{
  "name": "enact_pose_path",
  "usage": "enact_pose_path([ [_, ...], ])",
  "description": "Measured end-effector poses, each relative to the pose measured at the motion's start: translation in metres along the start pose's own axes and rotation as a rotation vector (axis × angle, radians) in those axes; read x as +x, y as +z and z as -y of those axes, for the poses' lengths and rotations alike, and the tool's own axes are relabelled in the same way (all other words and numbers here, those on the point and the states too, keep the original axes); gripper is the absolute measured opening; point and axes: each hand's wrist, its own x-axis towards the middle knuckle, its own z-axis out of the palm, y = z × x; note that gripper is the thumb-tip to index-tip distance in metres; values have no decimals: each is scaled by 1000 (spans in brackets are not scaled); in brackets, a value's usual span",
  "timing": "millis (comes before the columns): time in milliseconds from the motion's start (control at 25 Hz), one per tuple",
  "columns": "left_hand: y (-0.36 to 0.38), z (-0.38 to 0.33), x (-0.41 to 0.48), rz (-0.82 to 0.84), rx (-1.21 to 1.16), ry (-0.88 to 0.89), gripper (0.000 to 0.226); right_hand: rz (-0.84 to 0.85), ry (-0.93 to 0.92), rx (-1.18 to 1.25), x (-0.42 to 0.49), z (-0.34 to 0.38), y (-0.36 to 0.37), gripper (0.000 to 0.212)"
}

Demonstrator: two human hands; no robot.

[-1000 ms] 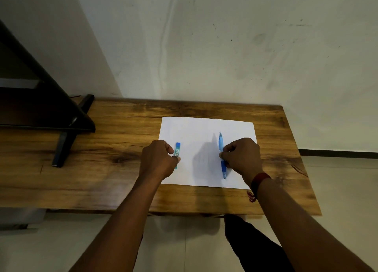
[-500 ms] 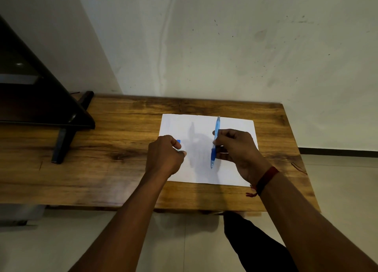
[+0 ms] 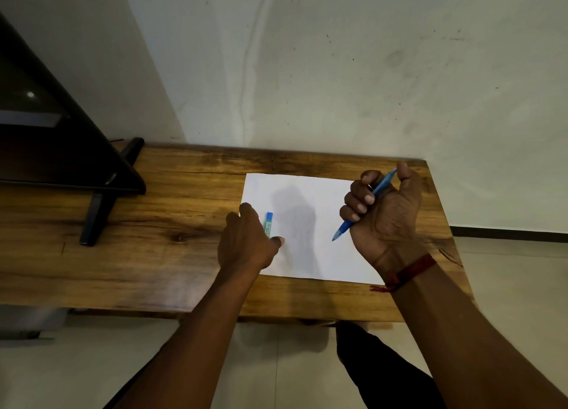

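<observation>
Tip-down blue pen [image 3: 344,228], small blue case [image 3: 269,224] flat on paper [image 3: 310,190]

Dim, soft light; faint hand shadows on the white paper [image 3: 310,224]; wide-angle bowing.

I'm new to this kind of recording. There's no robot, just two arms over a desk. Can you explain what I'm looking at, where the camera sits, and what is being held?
There is no machine here. A person works with two bare hands, filmed by one wide-angle camera worn on the head and looking forward and down. That is why the arms come in from the bottom edge.

A white sheet of paper lies on the brown wooden table. The right hand, with a red thread round its wrist, is raised above the sheet. Its fingers curl round a blue plastic pen.

The left hand rests at the sheet's left edge, against a small flat blue tube. Whether it grips the tube cannot be told. A black stand leg is on the table's far left.
</observation>
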Motion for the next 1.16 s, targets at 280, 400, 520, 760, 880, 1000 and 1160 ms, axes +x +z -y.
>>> enact_pose_path([
  [280, 10, 2, -4, 133, 107, -3, 87, -107, -83, 9, -1, 1, 3, 57],
  [400, 10, 2, -5, 127, 140, 10, 87, -159, -94, 5, 0, 2, 3, 52],
  [520, 9, 2, -5, 129, 149, 14, 88, -151, -107, 57, 0, 5, 2, 52],
  [760, 10, 2, -7, 118, 174, 17, 89, -155, -147, 30, -1, 12, 4, 52],
  [880, 11, 1, -7, 105, 179, 16, 89, -139, -147, 52, -1, 15, 5, 57],
  [1000, 9, 0, -8, 95, 185, 16, 87, -118, -142, 49, -2, 19, 8, 57],
  [1160, 4, -3, -7, 95, 188, 13, 86, -110, -154, 80, -3, 20, 8, 49],
])
